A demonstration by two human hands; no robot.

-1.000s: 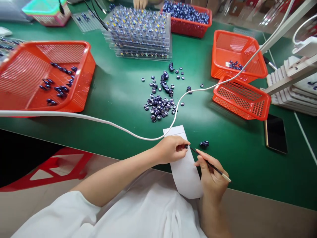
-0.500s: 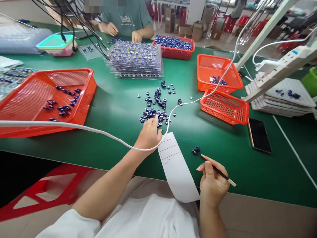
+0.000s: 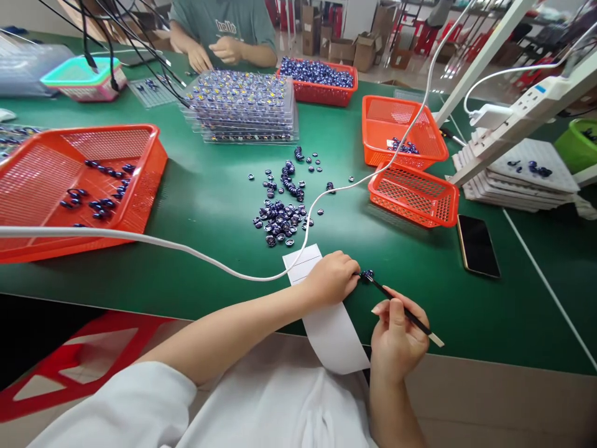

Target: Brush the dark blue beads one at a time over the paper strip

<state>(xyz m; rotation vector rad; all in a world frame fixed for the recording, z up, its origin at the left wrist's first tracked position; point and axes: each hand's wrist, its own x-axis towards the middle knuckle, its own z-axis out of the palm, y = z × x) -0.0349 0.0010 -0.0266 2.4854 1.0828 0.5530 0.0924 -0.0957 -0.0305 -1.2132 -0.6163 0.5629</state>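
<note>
The left hand (image 3: 332, 278) rested on a white paper strip (image 3: 333, 333) that lay over the near edge of the green table (image 3: 209, 186). Its fingers were curled and pinched at the tips; whether they gripped a bead could not be told, since the fingertips hid the contact. Directly at those fingertips, on the side toward the right hand, sat a small cluster of dark blue beads (image 3: 367, 274), touching or nearly touching them.

The right hand (image 3: 397, 339) held a thin black brush (image 3: 402, 313) in a pen grip between thumb and forefinger, the remaining fingers folded. The brush tip reached the small cluster at the left fingertips; the pale handle end projected past the right hand on the side away from the left hand.

Beyond the left fingers, farther onto the table, lay a loose pile of blue beads (image 3: 280, 218). A white cable (image 3: 186, 250) ran across the table between that pile and the left hand, passing over the far end of the paper strip.

Well beyond the right fingers stood an empty orange basket (image 3: 413, 199), and a black phone (image 3: 477, 245) lay just beside it. Far outward from the left hand stood a large orange tray (image 3: 140, 186) holding a few beads. Across the table, another person's hands (image 3: 214, 53) worked behind a stack of clear bead trays (image 3: 242, 109).
</note>
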